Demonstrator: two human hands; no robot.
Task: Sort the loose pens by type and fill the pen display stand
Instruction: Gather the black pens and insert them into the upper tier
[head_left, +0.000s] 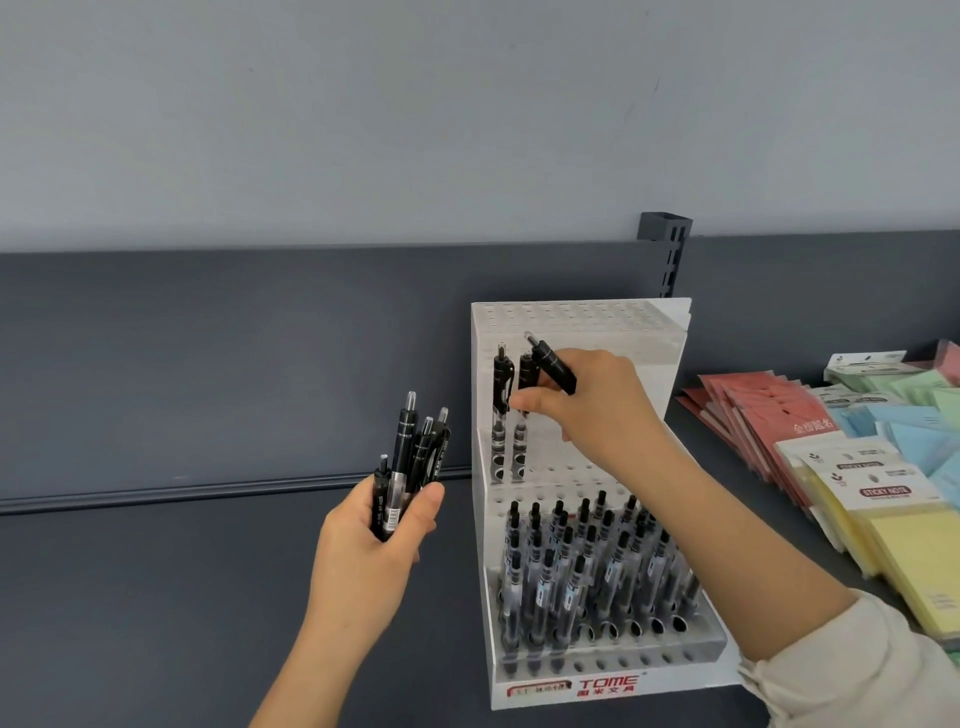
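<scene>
L hand (379, 540), centre-left of frame: fingers curled round pen bundle (410, 467), clicker ends up. R hand (597, 405), centre: fingers pinch single pen (553, 366), tilted, at upper tier of display stand (582, 314), just right of two upright pens (501, 410). Lower-tier pens (587, 561) packed, lower centre.

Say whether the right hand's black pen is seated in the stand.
Apparently not: right hand pinches the black click pen tilted above holes of the white plastic stand; tip hidden.
</scene>
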